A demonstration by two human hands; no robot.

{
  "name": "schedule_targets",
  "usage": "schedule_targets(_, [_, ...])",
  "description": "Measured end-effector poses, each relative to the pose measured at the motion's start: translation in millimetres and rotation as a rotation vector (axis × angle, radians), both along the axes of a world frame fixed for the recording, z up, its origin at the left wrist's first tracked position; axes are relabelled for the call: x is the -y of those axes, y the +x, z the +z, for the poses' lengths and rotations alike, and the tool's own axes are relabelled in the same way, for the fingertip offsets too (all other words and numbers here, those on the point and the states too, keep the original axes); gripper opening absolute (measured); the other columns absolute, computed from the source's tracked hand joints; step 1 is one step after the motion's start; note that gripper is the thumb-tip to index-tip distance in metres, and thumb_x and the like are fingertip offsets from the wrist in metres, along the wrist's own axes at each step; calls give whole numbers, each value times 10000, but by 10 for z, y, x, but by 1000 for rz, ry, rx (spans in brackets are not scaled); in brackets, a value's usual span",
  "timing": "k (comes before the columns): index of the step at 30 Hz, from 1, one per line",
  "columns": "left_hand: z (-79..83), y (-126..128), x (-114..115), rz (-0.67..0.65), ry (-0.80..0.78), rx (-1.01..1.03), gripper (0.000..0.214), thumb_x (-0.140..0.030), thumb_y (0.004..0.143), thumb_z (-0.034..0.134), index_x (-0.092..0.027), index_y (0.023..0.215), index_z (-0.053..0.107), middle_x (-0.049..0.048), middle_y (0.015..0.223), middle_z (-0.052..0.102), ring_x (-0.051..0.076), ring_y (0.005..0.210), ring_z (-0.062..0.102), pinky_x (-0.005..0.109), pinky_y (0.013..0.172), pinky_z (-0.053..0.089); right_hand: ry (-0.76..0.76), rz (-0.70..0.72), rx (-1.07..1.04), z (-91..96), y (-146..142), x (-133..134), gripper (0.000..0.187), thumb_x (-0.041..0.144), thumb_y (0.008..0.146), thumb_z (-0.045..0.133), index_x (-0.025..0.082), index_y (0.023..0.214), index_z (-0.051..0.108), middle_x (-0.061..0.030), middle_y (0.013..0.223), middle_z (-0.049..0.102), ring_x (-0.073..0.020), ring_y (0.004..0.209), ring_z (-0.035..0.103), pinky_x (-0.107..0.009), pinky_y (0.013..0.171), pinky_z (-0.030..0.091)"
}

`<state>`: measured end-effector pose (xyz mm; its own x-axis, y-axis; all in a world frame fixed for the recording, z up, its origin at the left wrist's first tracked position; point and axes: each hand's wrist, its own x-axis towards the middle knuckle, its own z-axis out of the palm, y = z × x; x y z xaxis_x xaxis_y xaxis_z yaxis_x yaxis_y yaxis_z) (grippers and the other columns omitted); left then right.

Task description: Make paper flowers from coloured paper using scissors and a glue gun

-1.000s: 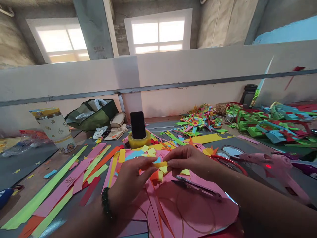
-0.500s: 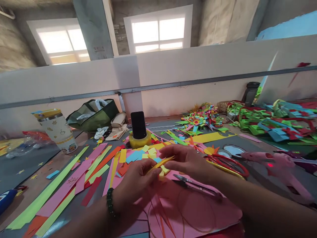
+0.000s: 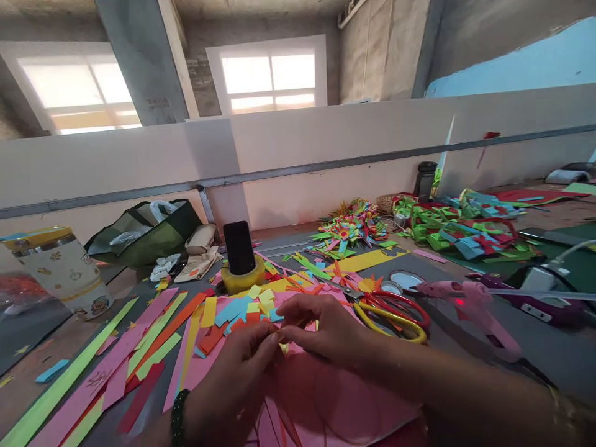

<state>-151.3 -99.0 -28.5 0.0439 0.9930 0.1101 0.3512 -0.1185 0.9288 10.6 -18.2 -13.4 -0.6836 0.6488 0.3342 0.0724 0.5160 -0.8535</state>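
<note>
Where the left hand (image 3: 242, 369) and the right hand (image 3: 321, 326) meet at the fingertips, a yellow paper strip (image 3: 302, 323) shows between them, mostly hidden by fingers. The left thumb and forefinger are pinched together on it; the right fingers are bent over it, and whether they grip cannot be told.

Both hands are above a pink sheet (image 3: 367, 397) marked with curved lines; its lower right edge passes beneath the right forearm. Room for moving: grey tabletop (image 3: 442, 351) shows to the right of the right wrist, as far as a pink glue gun (image 3: 470, 304). Left of the left hand the way is narrower: long paper strips (image 3: 102, 379) lie slantwise near the wrist, and farther left the grey surface ends at a brown one.

Obstructions, near to far: small paper pieces (image 3: 237, 310) are heaped just ahead of the left hand. Yellow and red scissor handles (image 3: 395, 328) lie just beyond the right wrist. Ahead of the left hand, a tape roll (image 3: 244, 279) holds a phone (image 3: 239, 248) upright. Farther off on the right hand's side is a mound of coloured paper flowers (image 3: 356, 226); on the left hand's side, a green bag (image 3: 144, 242) and, outermost, a tumbler (image 3: 69, 273). Behind these, a pale wall panel (image 3: 326, 143) bounds the far side.
</note>
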Motion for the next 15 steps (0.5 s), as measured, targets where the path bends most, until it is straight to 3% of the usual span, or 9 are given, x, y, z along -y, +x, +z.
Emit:
schedule_targets(3, [-17, -11, -18, -5, -20, 61, 372, -484, 856, 527, -157, 693, 597, 0, 638, 558, 113, 560, 518, 216, 519, 372, -48, 11, 17, -11, 1, -21, 246, 231, 733, 659, 162, 968, 638, -21, 791, 668, -141, 720, 643, -264, 669, 520])
schedule_targets(9, [94, -45, -3, -81, -274, 289, 386, -521, 825, 568, -144, 813, 654, 52, 661, 671, 135, 457, 599, 208, 423, 388, -363, 130, -21, 39, 0, -141, 346, 263, 687, 690, 151, 998, 589, 11, 704, 648, -120, 634, 634, -274, 651, 532])
schedule_targets(12, [150, -135, -22, -6, -231, 330, 365, -495, 786, 641, -132, 755, 669, 47, 634, 674, 105, 482, 597, 176, 451, 396, -301, 114, 55, 113, 88, -325, 355, 317, 686, 676, 135, 981, 600, -15, 725, 670, -130, 622, 636, -295, 635, 540])
schedule_targets(15, [174, -278, -69, 155, -102, 481, 348, -490, 695, 731, -152, 738, 664, 21, 687, 686, 89, 519, 594, 179, 525, 458, -129, -22, 106, 209, 273, -586, 263, 300, 698, 655, 126, 894, 630, -64, 747, 686, -181, 676, 649, -358, 673, 539])
